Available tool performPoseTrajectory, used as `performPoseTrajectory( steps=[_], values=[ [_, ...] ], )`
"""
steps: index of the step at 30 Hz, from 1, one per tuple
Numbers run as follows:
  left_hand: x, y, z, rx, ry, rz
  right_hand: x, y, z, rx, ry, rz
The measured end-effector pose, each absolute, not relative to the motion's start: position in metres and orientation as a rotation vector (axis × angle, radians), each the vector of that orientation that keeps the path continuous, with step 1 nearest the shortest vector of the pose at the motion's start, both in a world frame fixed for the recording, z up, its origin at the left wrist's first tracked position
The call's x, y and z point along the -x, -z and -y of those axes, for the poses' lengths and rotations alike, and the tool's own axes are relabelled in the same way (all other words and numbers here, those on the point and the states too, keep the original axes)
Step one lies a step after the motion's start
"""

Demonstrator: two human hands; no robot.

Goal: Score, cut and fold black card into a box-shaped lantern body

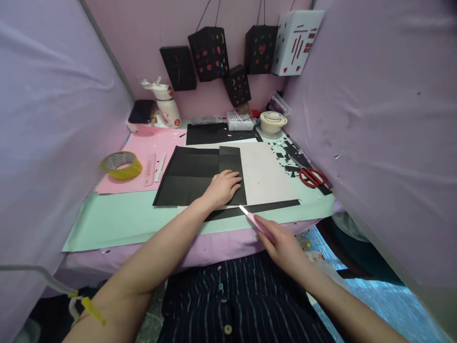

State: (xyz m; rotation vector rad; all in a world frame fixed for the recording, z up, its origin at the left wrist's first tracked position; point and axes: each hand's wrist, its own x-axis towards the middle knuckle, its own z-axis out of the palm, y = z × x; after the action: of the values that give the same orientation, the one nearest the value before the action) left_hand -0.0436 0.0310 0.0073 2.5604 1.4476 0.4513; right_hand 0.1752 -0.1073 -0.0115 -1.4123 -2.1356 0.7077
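My left hand (222, 187) lies flat, palm down, on a folded black sheet of paper (194, 175) in the middle of the desk. My right hand (282, 243) grips a pink craft knife (254, 219) near the front edge, its white tip next to a narrow black paper strip (266, 206). Under the black sheet and to its right lies a white board (266, 174).
Red scissors (312, 177) and black paper scraps lie at the right. A yellow tape roll (122, 165), a ruler and a white pen rest on pink paper (143, 147) at left. A bottle (167, 105), a bowl (273, 122) and hanging paper lanterns (210, 52) stand at the back. Cloth walls close in both sides.
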Motion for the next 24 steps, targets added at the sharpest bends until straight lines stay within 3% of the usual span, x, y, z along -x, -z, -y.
performPoseTrajectory(
  steps=[24],
  values=[
    [0.037, -0.003, -0.013, -2.656, -0.182, -1.413, -0.162, -0.008, 0.112, 1.828, -0.379, 2.436]
  ],
)
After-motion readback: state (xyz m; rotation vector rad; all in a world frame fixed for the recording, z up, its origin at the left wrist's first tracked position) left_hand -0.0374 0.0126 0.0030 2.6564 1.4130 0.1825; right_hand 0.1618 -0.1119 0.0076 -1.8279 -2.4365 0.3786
